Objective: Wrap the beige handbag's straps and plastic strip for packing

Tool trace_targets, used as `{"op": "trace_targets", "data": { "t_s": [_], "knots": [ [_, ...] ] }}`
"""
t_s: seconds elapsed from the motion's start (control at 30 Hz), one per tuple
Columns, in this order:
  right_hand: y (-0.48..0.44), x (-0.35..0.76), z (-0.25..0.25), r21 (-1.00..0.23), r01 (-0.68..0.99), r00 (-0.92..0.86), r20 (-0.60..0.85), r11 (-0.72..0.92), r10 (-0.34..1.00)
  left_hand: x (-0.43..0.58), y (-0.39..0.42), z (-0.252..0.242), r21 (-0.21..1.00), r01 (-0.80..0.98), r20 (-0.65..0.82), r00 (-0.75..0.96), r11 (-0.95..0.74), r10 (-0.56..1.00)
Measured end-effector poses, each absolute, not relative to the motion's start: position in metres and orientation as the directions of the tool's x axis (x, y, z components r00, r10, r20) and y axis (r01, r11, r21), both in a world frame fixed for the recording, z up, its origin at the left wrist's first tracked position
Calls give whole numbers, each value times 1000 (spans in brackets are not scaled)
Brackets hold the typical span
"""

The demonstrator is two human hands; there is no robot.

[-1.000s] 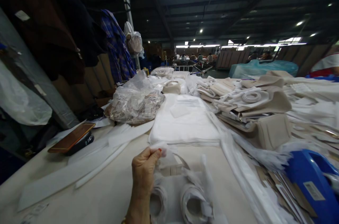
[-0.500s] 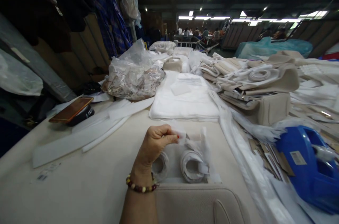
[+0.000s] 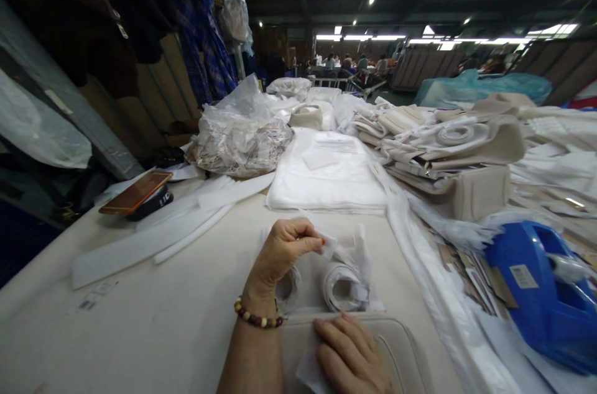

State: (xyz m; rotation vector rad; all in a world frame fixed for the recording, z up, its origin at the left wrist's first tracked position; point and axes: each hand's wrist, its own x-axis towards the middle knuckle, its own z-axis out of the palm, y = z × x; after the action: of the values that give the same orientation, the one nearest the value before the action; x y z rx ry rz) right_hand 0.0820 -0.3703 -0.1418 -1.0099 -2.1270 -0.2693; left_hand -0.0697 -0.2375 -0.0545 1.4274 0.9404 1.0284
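My left hand (image 3: 282,251), a beaded bracelet at its wrist, pinches a thin white sheet (image 3: 330,245) between thumb and fingertips. Just beyond the beige bag (image 3: 408,353) lie two rolled strips wrapped in white: one roll (image 3: 328,289) shows fully, and the other roll (image 3: 297,287) is partly behind my left hand. Spread flat, my right hand (image 3: 352,350) rests on the bag with its fingers stretched out. Part of another thin white piece (image 3: 308,372) shows beside and under it. A loop of cord lies on the bag's right side.
Ahead is a stack of white sheets (image 3: 326,186). Beige bags (image 3: 480,189) pile up at right, near a blue tape dispenser (image 3: 522,294). White strips (image 3: 140,245), a phone (image 3: 135,193) and a plastic bag (image 3: 240,145) are on the left. People sit far off.
My right hand has come into view and lies on the bag, with a thin white piece beside it. My left hand, still pinching the sheet, has shifted slightly right.
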Motion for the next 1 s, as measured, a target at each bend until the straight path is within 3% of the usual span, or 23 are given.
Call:
{"op": "trace_targets", "data": {
  "t_s": [0.03,0.1,0.2,0.3,0.4,0.53,0.6,0.73,1.0],
  "knots": [
    [-365,79,-148,-34,732,-423,760,681,493,-69,-239,-56,995,0,94,293,-98,951],
    [-357,71,-160,4,750,-373,829,662,418,-70,-247,-61,994,-5,107,240,-108,965],
    [-353,61,-176,-97,773,-205,897,627,391,-74,-270,-72,990,38,130,165,-138,978],
    [-353,56,-185,-165,756,-137,906,633,400,-78,-299,-87,923,241,259,184,-299,948],
    [-354,56,-187,-195,739,-131,897,644,423,-78,-321,-104,692,432,523,253,-579,814],
    [-354,58,-182,-226,712,-111,898,665,425,-79,-331,-118,372,456,738,383,-808,556],
    [-353,62,-177,-215,714,-121,899,666,420,-81,-332,-121,312,435,761,418,-845,496],
    [-359,78,-169,-176,716,-244,844,676,478,-86,-335,-120,325,407,764,418,-853,491],
    [-366,96,-172,-288,688,-269,751,666,603,-89,-342,-122,207,409,806,443,-889,392]
  ]
}}
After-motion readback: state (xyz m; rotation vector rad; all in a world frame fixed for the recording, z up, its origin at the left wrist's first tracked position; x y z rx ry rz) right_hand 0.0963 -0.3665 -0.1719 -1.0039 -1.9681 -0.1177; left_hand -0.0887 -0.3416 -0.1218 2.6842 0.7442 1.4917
